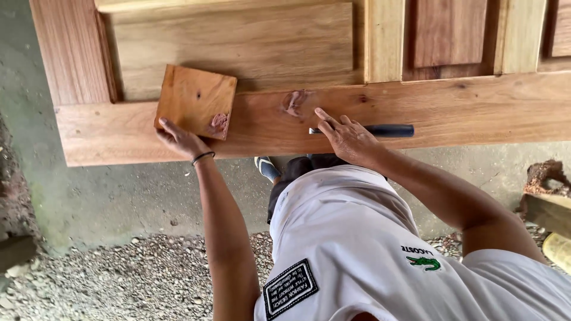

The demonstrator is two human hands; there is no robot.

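A panelled wooden door point(452, 113) lies flat in front of me. My left hand point(178, 139) holds a small square wooden board point(196, 100) from below, with a dab of reddish-brown filler on its corner. My right hand point(348, 138) rests on the door's lower rail with a finger stretched toward a smear of filler point(294, 102) on the wood. Under this hand lies a tool with a dark blue handle point(389, 130) and a thin metal blade, flat on the rail; the hand touches it but does not grip it.
The door stands above a concrete floor point(107, 196) with loose gravel point(119, 279) nearer to me. A rusty lump and a wooden beam point(547, 208) sit at the right edge. My shoe point(266, 168) shows below the door's edge.
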